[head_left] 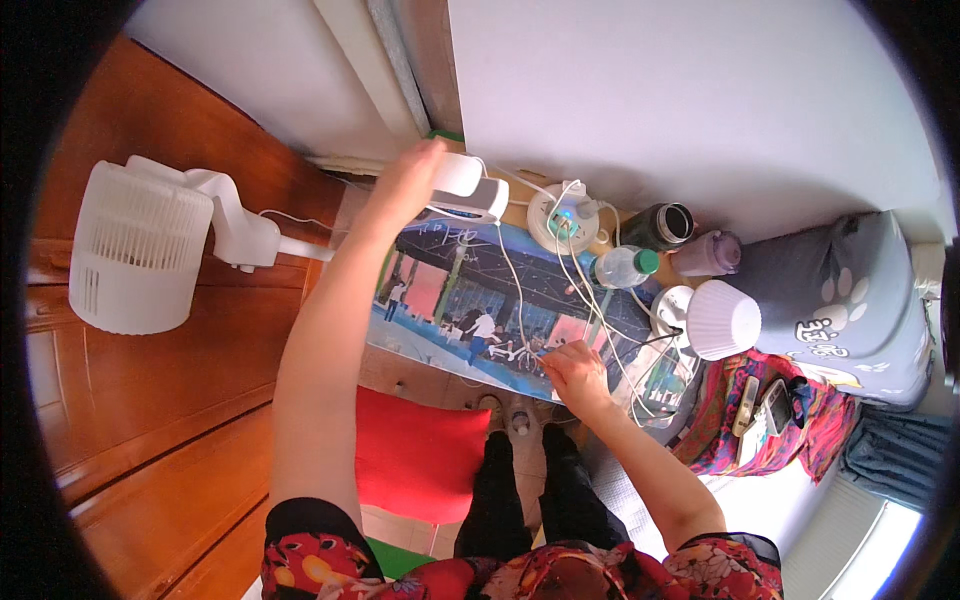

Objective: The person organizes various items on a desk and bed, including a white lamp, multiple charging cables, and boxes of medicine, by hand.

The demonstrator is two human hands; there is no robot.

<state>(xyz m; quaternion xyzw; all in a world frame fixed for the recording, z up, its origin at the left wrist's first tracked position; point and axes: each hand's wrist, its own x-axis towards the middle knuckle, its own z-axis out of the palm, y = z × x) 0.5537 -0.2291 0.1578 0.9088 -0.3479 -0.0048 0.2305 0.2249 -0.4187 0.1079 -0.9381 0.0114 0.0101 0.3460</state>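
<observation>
At the far end of the table, my left hand [405, 190] grips the left side of a white, rounded device [470, 195] with a dark strip along its front. A thin white cable [516, 275] runs from near this device down across the patterned table mat [440, 270]. My right hand [578, 378], at the mat's near edge, pinches the cable close to its end. The fingers hide the tip of the cable. Right of the device stands a round white power strip [562, 222] with plugs and several cables in it.
A clear bottle with a green cap [625, 267], an open dark thermos [660, 227], a purple cup [707, 254] and a white pleated lamp [722, 320] stand on the right. A white fan [145, 247] is at left, a red stool [425, 455] below. Phones [765, 408] lie on colourful cloth.
</observation>
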